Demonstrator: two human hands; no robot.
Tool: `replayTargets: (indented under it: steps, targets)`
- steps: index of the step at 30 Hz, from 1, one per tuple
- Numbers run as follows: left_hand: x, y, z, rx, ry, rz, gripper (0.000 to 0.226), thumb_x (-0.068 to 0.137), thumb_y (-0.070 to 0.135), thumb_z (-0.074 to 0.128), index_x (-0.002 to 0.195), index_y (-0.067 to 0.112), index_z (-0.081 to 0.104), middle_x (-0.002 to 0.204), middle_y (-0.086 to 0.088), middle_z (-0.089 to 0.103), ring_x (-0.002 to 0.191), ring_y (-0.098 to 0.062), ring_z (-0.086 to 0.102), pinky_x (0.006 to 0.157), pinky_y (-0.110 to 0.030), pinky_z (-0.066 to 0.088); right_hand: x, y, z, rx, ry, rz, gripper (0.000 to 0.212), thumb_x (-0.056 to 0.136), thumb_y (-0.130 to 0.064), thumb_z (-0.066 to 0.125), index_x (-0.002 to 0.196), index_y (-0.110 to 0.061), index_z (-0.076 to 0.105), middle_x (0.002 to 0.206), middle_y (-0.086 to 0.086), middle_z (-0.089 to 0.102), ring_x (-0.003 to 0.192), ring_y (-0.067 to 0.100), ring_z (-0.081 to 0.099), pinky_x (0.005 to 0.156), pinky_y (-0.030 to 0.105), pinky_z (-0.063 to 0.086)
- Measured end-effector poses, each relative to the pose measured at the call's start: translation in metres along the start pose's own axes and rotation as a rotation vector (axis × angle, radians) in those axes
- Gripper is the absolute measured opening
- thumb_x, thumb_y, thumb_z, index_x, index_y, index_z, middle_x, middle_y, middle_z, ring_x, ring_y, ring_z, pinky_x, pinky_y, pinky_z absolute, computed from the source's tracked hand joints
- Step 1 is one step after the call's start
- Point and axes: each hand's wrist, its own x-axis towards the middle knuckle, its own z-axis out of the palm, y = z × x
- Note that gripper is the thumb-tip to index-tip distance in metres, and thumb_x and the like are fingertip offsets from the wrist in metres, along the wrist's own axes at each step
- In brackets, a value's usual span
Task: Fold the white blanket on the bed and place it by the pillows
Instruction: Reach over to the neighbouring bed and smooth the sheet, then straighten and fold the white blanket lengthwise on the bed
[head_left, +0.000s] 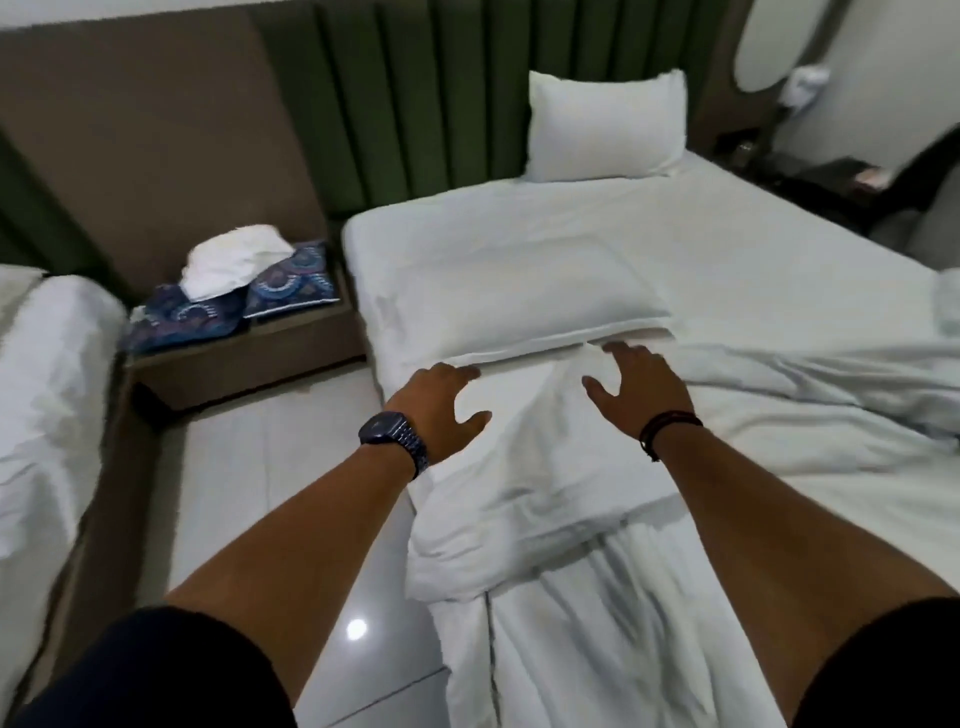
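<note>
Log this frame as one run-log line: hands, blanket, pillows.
left hand: open, flat on blanket | right hand: open, on blanket | white blanket: bunched, fold unfinished | near pillow: flat | far pillow: against headboard

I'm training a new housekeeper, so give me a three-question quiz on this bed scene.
1. True or false: both hands grip the rumpled white blanket.
2. Which wrist wears the dark metal watch?
3. The upright white pillow leans against: A) green padded headboard B) brown bedside ledge

Key: 1 false, the left hand and right hand are spread open; 2 left; 3 A.
</note>
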Motion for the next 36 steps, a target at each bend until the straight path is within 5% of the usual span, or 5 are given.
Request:
replayTargets:
  steps: [9, 20, 26, 31, 36]
  targets:
    - [0.069, -0.062, 0.051, -0.107, -0.224, 0.262, 0.058, 0.086, 0.053, 0.054, 0.139, 0.035, 0.04, 0.141, 0.006, 0.046, 0.131, -0.017, 0.041, 0.104, -0.034, 0.04, -0.036, -0.001, 0.059, -0.016, -0.048, 0.46, 0.053, 0.088, -0.048, 0.054, 0.133, -0.021, 0.046, 0.129, 0.01, 0.053, 0.118, 0.031, 0.05, 0.092, 0.041, 0.046]
    - [0.158, -0.022, 0.211, -0.509, -0.342, 0.063, 0.051, 0.079, 0.044, 0.071, 0.125, 0.028, 0.057, 0.132, 0.002, 0.055, 0.121, -0.019, 0.052, 0.1, -0.032, 0.043, -0.01, 0.114, 0.13, 0.296, 0.189, 1.038, 0.062, 0.086, -0.046, 0.06, 0.137, -0.017, 0.041, 0.131, 0.018, 0.051, 0.12, 0.035, 0.051, 0.096, 0.039, 0.043]
    - [0.206, -0.037, 0.29, -0.439, -0.565, -0.104, 0.115, 0.058, 0.062, 0.079, 0.15, 0.036, 0.016, 0.158, 0.0, 0.014, 0.141, -0.031, 0.025, 0.111, -0.047, 0.033, 0.049, 0.154, 0.177, 0.833, 0.429, 1.486, 0.111, 0.073, -0.06, 0.07, 0.152, -0.022, 0.003, 0.152, 0.019, 0.03, 0.134, 0.038, 0.038, 0.107, 0.046, 0.038]
    - [0.218, -0.046, 0.329, -0.561, -0.707, -0.216, 0.15, 0.028, 0.071, 0.083, 0.148, 0.042, -0.003, 0.154, -0.006, 0.026, 0.136, -0.034, 0.035, 0.107, -0.051, 0.039, 0.057, 0.162, 0.218, 0.896, 0.396, 1.527, 0.061, 0.085, -0.02, 0.06, 0.141, -0.007, 0.039, 0.132, 0.016, 0.055, 0.11, 0.034, 0.058, 0.089, 0.034, 0.048]
    - [0.226, -0.046, 0.327, -0.6, -0.712, -0.287, 0.152, 0.021, 0.068, 0.084, 0.149, 0.021, 0.015, 0.147, -0.01, 0.04, 0.13, -0.034, 0.044, 0.105, -0.049, 0.041, 0.027, 0.152, 0.197, 0.75, 0.667, 1.595, 0.039, 0.089, -0.02, 0.046, 0.124, -0.011, 0.058, 0.12, 0.012, 0.063, 0.092, 0.028, 0.057, 0.08, 0.029, 0.045]
